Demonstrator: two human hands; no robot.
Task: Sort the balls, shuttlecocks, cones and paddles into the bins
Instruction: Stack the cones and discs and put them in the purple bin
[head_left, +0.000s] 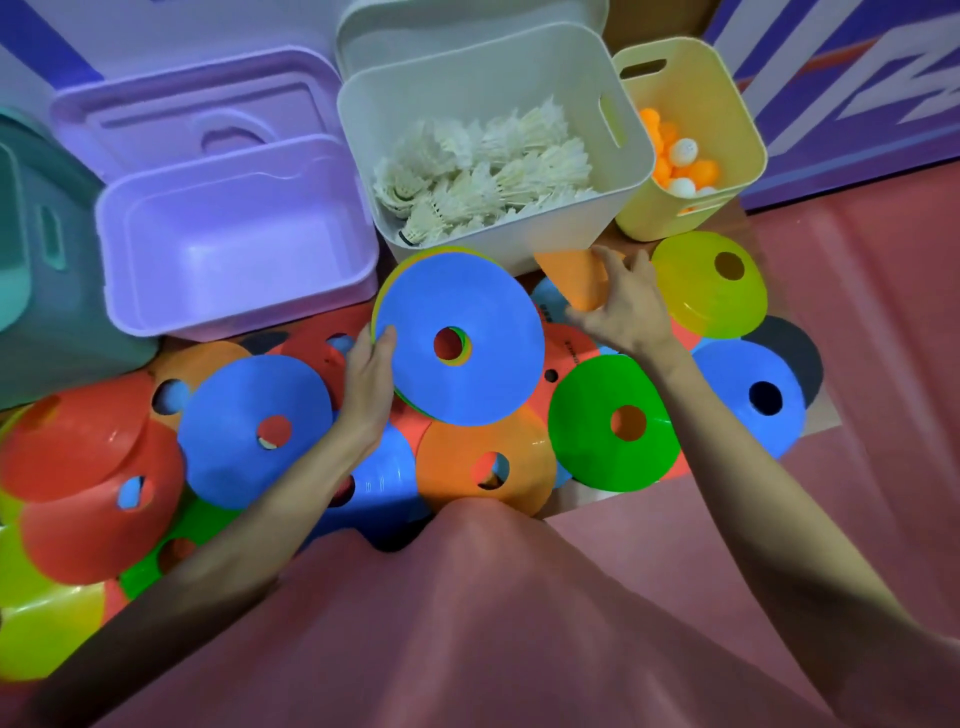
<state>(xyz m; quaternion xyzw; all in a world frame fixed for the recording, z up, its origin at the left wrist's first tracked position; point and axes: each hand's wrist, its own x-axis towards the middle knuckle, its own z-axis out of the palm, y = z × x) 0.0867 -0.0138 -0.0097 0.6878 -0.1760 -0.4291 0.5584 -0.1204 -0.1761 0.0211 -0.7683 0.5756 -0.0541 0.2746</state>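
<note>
Two hands work above a pile of flat cones on the floor. The left hand (370, 371) grips a stack of cones (460, 338) at its left edge, with the thumb on the blue top one and the fingers behind; thin yellow and green rims show under the blue. The stack is tilted up toward the camera, just in front of the white bin (613, 171). The right hand (626, 304) holds an orange cone (574, 278) with curled fingers, close to the lower right corner of the white bin and just beside a yellow cone (709, 286).

Many loose cones lie around and under the arms: a green cone (613, 423), a blue cone (254, 423), red ones at the left, an orange one in the middle and another blue one at the right.

Behind the pile stand the bins. The purple bin (234, 306) is at the left and has nothing visible inside. The white bin holds shuttlecocks (488, 171). The small yellow bin (737, 124) at the right holds orange and white balls (683, 166). A teal bin (31, 291) is partly seen at the far left edge. A pink cloth covers the person's lap at the bottom.
</note>
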